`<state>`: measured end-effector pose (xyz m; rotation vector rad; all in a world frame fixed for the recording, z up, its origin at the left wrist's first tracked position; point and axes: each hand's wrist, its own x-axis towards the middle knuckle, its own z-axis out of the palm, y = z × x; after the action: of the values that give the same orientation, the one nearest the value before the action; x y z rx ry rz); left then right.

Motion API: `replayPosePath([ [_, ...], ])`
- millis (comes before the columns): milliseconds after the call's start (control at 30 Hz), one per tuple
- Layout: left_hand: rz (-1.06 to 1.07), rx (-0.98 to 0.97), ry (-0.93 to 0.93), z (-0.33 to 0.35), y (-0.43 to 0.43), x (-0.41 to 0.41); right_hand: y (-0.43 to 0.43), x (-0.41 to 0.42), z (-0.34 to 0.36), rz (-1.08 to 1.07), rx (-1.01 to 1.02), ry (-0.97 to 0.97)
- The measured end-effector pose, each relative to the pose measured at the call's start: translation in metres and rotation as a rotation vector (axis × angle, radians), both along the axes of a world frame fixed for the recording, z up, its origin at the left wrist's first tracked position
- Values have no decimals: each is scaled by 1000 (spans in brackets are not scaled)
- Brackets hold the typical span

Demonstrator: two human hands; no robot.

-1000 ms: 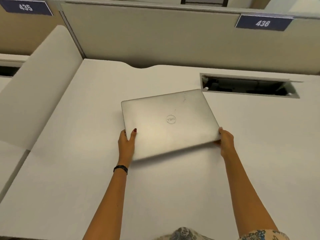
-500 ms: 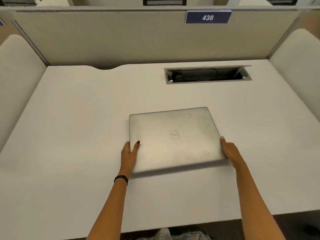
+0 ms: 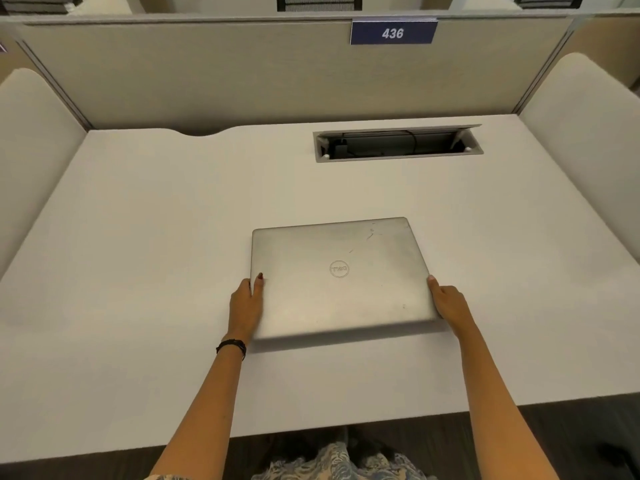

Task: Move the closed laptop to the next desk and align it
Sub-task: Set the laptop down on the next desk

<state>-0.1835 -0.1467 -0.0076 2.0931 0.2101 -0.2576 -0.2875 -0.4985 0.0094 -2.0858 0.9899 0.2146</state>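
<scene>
A closed silver laptop with a round logo on its lid is over the middle of the white desk, turned slightly anticlockwise. Its near edge is lifted a little and casts a shadow on the desk. My left hand grips the laptop's near left corner, thumb on the lid. At the near right corner, my right hand holds the side edge, fingers hidden under it.
A beige partition with a blue sign reading 436 closes the back. Rounded side screens stand left and right. An open cable hatch sits at the back right of the desk. The front edge is near my body.
The view has swung right from the neighbouring desk's divider to centre on desk 436. The laptop, held in both hands, has come nearer the front and lower toward the surface.
</scene>
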Motion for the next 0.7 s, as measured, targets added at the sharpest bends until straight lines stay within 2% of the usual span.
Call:
replayPosePath([
  [133,-135,219,-18,0,11,16,-2,-1,0,37,-18,-2],
  [267,-241,354,-21,2,15,25,-7,0,4,93,-13,18],
  [700,-267,434,25,9,13,34,-9,2,9,236,4,141],
])
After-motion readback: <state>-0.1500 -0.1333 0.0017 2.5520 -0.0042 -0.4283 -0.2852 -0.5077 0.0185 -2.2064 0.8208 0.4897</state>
